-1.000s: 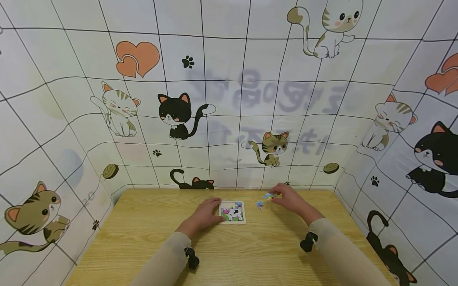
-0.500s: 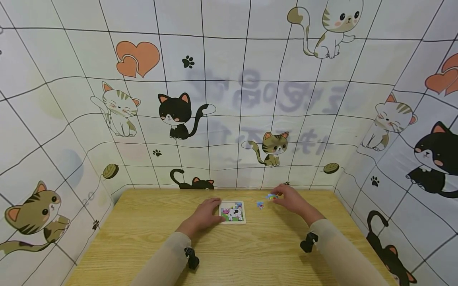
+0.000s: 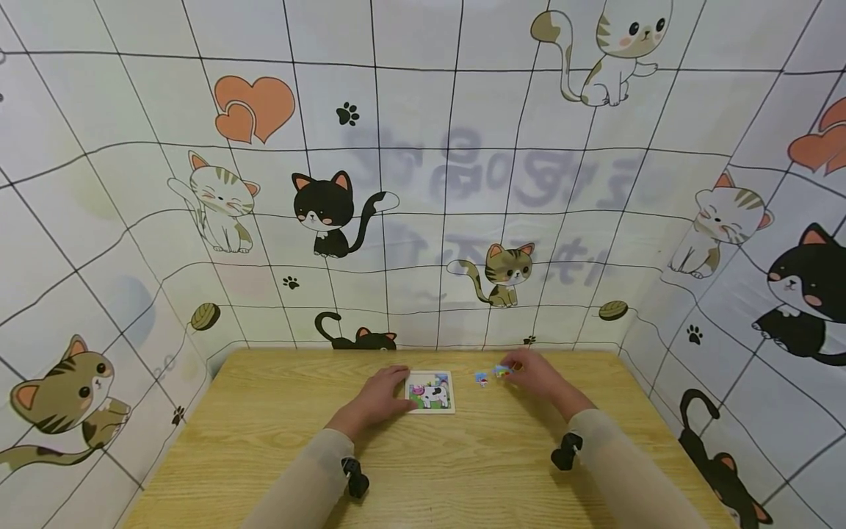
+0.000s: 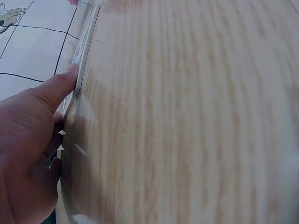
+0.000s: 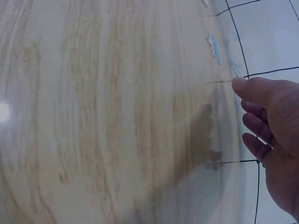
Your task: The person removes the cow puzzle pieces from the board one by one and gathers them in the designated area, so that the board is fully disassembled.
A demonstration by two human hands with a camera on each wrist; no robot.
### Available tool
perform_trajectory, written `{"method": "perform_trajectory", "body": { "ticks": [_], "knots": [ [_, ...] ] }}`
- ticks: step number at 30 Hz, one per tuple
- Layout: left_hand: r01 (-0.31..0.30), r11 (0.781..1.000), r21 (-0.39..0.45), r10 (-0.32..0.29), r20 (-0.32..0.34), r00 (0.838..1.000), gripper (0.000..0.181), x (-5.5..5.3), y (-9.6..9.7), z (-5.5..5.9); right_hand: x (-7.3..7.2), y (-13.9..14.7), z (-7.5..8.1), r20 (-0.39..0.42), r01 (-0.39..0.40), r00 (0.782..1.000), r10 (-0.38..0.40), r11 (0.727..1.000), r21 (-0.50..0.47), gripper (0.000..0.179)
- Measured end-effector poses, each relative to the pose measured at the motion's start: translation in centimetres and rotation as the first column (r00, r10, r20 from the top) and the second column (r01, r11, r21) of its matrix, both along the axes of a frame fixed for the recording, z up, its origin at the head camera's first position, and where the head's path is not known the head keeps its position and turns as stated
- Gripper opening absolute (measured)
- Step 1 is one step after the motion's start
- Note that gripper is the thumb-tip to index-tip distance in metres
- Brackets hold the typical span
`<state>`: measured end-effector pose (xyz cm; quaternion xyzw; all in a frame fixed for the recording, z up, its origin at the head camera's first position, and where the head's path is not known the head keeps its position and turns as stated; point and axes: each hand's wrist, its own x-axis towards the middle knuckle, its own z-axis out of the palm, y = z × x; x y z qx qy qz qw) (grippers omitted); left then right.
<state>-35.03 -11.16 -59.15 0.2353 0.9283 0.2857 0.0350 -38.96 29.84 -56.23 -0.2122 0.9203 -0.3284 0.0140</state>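
A small square jigsaw puzzle (image 3: 429, 391) with a white frame and a cow picture lies on the table. My left hand (image 3: 378, 397) holds it along its left side, the thumb (image 4: 65, 84) at the near corner and the fingers at the far one. To the right of the puzzle, my right hand (image 3: 537, 376) pinches a colourful puzzle piece (image 3: 501, 371) between thumb and fingers. In the right wrist view that piece (image 5: 237, 71) shows just past the thumb tip. A second puzzle piece (image 3: 481, 379), blue and red, lies between the puzzle and the right hand.
The light wooden table (image 3: 436, 470) ends at a white cloth wall (image 3: 410, 294) printed with cats and grid lines. Similar cloth rises on the left and right sides. A black wrist camera (image 3: 565, 452) sits on each sleeve.
My right hand has brought its puzzle piece slightly nearer to me, and the piece has turned in the fingers. The left hand and the cow puzzle stay in place.
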Motion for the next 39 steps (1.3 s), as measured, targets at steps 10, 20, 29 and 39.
{"method": "perform_trajectory", "body": {
  "ticks": [10,20,29,39],
  "knots": [
    [-0.011,1.0,0.012,0.011,0.02,1.0,0.082,-0.2,-0.1,0.0,-0.3,-1.1,-0.8,0.006,-0.011,1.0,0.011,0.999,0.037,0.023],
    [-0.014,1.0,0.003,0.014,0.014,1.0,0.081,0.2,0.0,0.5,-0.2,-1.2,-0.8,0.005,-0.02,1.0,0.02,0.997,0.068,0.021],
    [-0.028,0.999,0.044,0.027,0.003,1.0,0.084,-0.4,-0.1,-1.2,-0.2,-0.9,-0.7,0.017,-0.037,0.999,0.036,0.997,0.069,0.022],
    [-0.014,0.999,0.032,0.014,-0.009,1.0,0.083,0.0,-0.1,-0.5,0.0,-0.8,-0.6,0.031,-0.051,0.998,0.049,0.997,0.063,0.019]
  ]
}}
